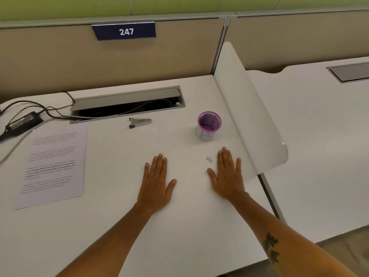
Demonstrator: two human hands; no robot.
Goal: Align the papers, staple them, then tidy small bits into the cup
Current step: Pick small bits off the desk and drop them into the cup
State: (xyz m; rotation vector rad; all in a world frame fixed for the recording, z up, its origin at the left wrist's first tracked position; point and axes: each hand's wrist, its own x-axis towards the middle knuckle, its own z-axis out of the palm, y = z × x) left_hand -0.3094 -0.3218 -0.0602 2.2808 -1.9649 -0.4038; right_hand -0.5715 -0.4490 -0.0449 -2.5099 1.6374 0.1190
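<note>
Printed papers (53,166) lie flat on the left of the white desk (119,226). A small metal stapler (139,122) rests in front of the cable slot. A purple mesh cup (208,125) with a white paper label stands upright at the right. Small paper bits (209,159) lie just left of my right hand's fingers. My left hand (156,182) rests flat on the desk, fingers straight, holding nothing. My right hand (227,176) also lies flat and empty, below the cup.
An open cable slot (127,105) with a raised lid runs along the back. A black power adapter (24,122) and cables lie at the far left. A white curved divider (249,116) bounds the desk on the right. A partition carries a "247" sign (125,32).
</note>
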